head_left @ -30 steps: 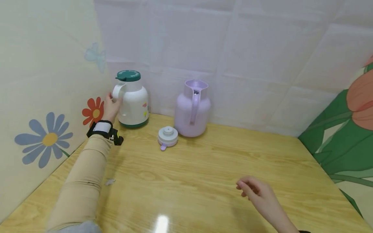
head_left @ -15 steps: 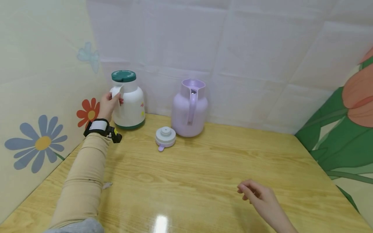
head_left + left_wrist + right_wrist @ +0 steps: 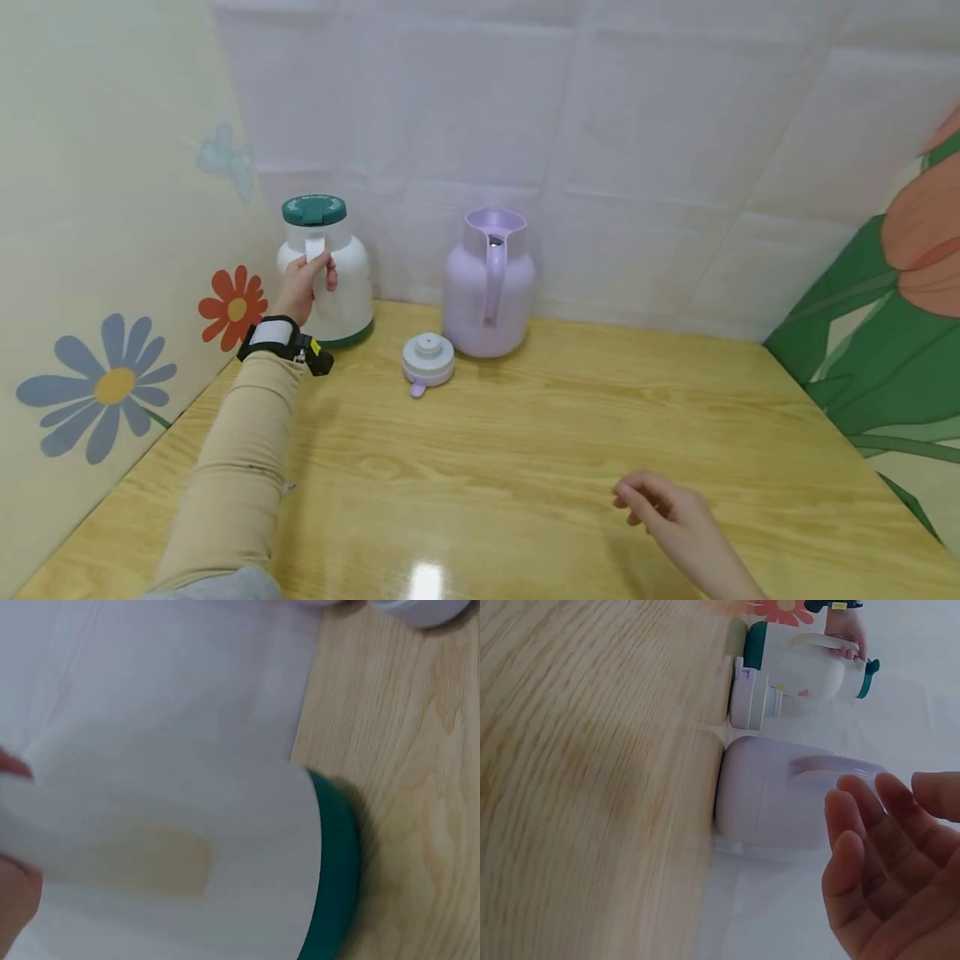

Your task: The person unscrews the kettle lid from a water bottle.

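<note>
My left hand grips the handle of a white thermos jug at the back left, its fingers curled round the upper part. The jug has a green lid and a green base, and it stands upright. In the left wrist view, its pale side fills much of the picture. My right hand hovers over the front right of the table, fingers loosely curled, holding nothing. Nearest ahead of it in the right wrist view is a lilac thermos jug, without its lid and with its handle turned toward me.
A round grey and lilac stopper lid lies between the jugs. The wood-grain table ends at a pale cloth wall behind. Flower-printed cloth borders the left side, and more hangs at the right.
My left hand has closed round the white jug's handle and turned the jug, so the handle now faces me rather than left. My right hand stays nearly still. The head view has shifted slightly.
</note>
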{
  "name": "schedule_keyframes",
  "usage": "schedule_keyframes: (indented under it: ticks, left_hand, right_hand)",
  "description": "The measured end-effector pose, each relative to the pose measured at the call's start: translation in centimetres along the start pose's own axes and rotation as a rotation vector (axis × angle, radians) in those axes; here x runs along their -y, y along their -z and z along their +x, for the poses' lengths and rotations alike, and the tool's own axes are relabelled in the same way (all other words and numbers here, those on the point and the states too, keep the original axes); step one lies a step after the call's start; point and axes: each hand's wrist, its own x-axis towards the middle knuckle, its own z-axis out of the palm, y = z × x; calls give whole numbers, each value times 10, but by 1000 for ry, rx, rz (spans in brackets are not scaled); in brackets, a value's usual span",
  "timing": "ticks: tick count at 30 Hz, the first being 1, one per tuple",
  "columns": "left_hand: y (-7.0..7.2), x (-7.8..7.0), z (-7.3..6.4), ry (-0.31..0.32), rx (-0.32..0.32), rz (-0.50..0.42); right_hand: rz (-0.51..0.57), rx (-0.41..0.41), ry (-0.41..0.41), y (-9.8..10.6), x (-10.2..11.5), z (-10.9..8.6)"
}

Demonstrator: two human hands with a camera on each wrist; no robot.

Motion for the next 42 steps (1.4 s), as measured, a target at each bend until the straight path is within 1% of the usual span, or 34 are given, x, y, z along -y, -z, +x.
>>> schedule_keyframes:
  ticks: [3,5,7,8,10,12,14,16,19,21,23,25,27,29,31,34,37,42]
  left_hand:
    - [-8,3,2,-37,-155,-33]
    - [-12,4,4,-57,-263,-17]
    - [-13,4,5,-74,-353,2]
    - [-14,3,4,-78,-384,5]
    - [-13,1,1,-86,-424,6]
    - [-12,-2,-3,-100,-446,4]
    - [-10,-5,-5,-130,-452,5]
    - [-10,-12,-5,-179,-443,13]
    - [-15,-29,-8,-265,-396,28]
    - [-22,-42,-13,-318,-355,38]
    - [-31,-54,-22,-362,-321,42]
    - [-39,-61,-30,-397,-290,11]
    - [-48,-65,-39,-430,-273,-9]
    - [-55,-66,-48,-450,-253,-27]
    - [-62,-64,-58,-462,-233,-18]
    - [-70,-56,-75,-459,-195,-7]
    - [-79,-47,-90,-463,-151,-28]
    - [-99,-35,-107,-512,-66,-56]
  right_hand:
    - [7,10,-24,-1,-1,1]
    - [16,7,-43,-2,-1,3]
    - [22,3,-49,-5,-2,3]
    - [26,4,-46,-6,-2,3]
    - [29,11,-35,-8,-3,3]
    - [30,22,-49,-10,-5,2]
    - [29,23,-72,-12,-5,2]
    - [26,12,-101,-13,-3,4]
    - [26,-34,-95,-13,1,6]
    - [23,-76,-47,-12,4,7]
    - [23,-111,12,-12,6,8]
    - [21,-125,57,-12,8,10]
    - [22,-126,88,-12,10,12]
    - [22,-119,108,-12,11,13]
    - [18,-115,131,-11,13,14]
    - [8,-117,152,-10,13,14]
    - [3,-118,151,-10,13,14]
    - [5,-130,179,-13,14,13]
